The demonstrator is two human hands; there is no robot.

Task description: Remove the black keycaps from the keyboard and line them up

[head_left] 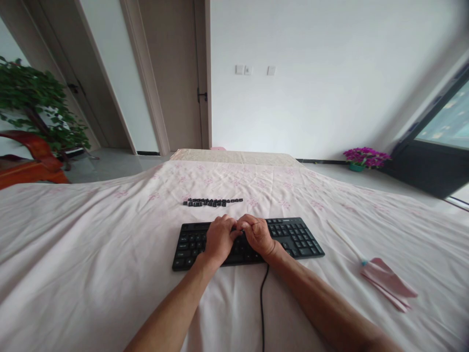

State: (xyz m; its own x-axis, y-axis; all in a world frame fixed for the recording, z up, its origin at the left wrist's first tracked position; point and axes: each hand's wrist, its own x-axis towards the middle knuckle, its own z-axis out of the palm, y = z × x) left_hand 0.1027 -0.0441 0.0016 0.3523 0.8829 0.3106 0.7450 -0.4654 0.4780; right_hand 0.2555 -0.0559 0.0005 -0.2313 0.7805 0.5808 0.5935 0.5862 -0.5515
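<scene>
A black keyboard lies on the pale floral cloth, its cable running toward me. Over its middle, my left hand and my right hand meet with fingertips close together near the top rows. Both hands have bent, closed fingers; whatever is between them is hidden or too small to name. Loose black keycaps lie in two uneven rows on the cloth beyond the keyboard's left half.
A thin white stick and a folded pink cloth lie to the right. A wooden chair and leafy plant stand at left. Purple flowers sit by the far wall.
</scene>
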